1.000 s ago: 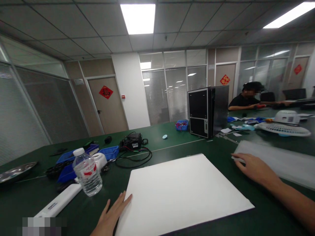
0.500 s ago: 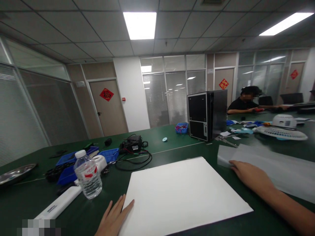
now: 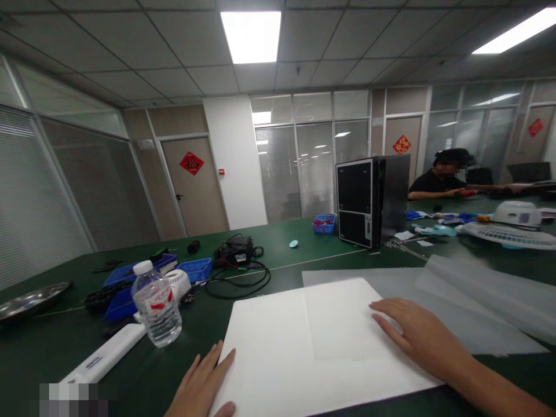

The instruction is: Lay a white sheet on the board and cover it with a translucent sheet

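Note:
A large white sheet [image 3: 269, 347] lies flat in front of me on the green table. My left hand [image 3: 200, 379] rests on its left edge with the fingers spread. A thin translucent sheet [image 3: 339, 330] overlaps the right part of the white sheet and runs on across the table to the right, where part of it is folded over. On top of this thin sheet, near the white sheet's right edge, lies my right hand [image 3: 419, 333], its thumb and forefinger stretched out and apart. The other right fingers are mostly hidden behind.
Left of the sheets stand a water bottle [image 3: 157, 310], a long white device [image 3: 104, 354] and blue trays [image 3: 195, 269]. A black adapter with cables [image 3: 237, 250] lies behind. A computer case [image 3: 354, 202] stands beyond. A person [image 3: 443, 179] sits at the far right, near a white fan [image 3: 515, 214].
My right hand has moved left, and the translucent sheet has come across onto the white sheet. My left hand stays on the left edge, its thumb now showing. The view has shifted slightly.

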A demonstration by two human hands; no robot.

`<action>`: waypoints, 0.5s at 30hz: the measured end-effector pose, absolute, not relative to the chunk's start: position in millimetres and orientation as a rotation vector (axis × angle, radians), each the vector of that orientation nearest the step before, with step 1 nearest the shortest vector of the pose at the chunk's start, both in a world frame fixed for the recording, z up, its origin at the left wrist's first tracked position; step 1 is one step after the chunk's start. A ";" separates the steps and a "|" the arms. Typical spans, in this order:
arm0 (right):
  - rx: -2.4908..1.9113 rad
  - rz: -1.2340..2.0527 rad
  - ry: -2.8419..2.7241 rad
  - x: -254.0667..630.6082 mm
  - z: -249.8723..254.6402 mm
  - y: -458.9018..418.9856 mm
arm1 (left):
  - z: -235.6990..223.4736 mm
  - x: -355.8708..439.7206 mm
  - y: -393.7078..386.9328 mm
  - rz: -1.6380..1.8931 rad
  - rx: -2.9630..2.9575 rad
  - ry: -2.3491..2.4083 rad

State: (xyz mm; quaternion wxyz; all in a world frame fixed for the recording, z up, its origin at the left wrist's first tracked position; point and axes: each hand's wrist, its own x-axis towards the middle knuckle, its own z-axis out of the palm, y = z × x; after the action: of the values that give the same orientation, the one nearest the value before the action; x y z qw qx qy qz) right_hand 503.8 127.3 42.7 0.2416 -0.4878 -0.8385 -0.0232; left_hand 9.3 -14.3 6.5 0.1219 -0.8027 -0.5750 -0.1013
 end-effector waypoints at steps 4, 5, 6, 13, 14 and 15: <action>-1.356 0.115 -2.340 516.9 45.9 132.7 | 21.4 11.2 -15.4 -0.261 -2.277 -1.894; -1.289 0.207 -2.373 517.0 47.2 131.3 | 27.2 13.1 -16.4 -0.235 -2.241 -1.973; -1.212 0.289 -2.397 515.9 48.3 129.4 | 33.5 15.6 -17.7 -0.201 -2.192 -2.056; -1.226 0.212 -2.395 504.7 42.5 127.6 | 60.2 24.5 -28.0 0.074 -1.687 -2.379; -1.256 0.206 -2.402 505.0 40.9 128.8 | 58.1 20.7 -29.1 0.080 -1.624 -2.403; -1.275 0.215 -2.409 505.7 39.8 129.7 | 54.9 15.5 -30.1 0.075 -1.566 -2.416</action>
State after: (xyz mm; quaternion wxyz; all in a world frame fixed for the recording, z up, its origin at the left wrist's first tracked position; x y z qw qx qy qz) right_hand 505.7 129.7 39.8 0.2023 -0.4566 -0.8629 0.0771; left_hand 15.5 -30.1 54.9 0.1305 -0.5390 -0.8317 0.0257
